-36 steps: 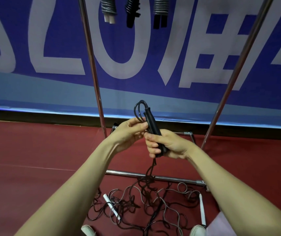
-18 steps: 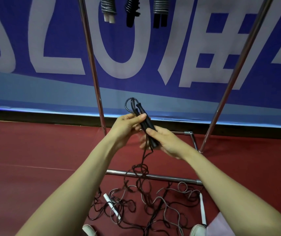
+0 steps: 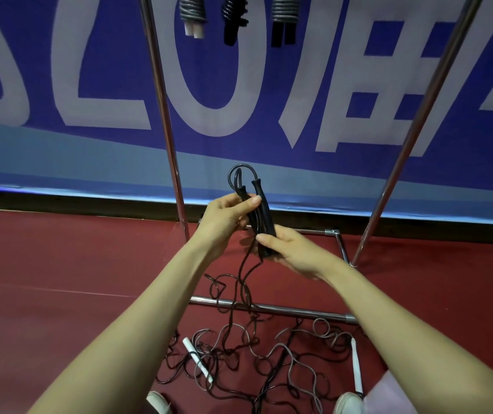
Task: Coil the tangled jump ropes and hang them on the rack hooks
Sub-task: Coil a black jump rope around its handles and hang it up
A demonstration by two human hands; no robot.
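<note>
Between the rack poles point(image 3: 161, 115), the left hand point(image 3: 224, 218) pinches the black handles point(image 3: 261, 210) near their tops. The right hand point(image 3: 293, 252) curls its fingers round their lower ends. Cord trails down to the tangled ropes point(image 3: 254, 354) on the floor point(image 3: 60, 294).

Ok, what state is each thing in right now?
black jump rope: handles held together in both hands, cord uncoiled, trailing to the floor.
left hand: holds the upper handles.
right hand: grips the lower handle ends.
floor ropes: tangled, white handles lying loose.
three hung ropes: coiled, hanging above.
</note>
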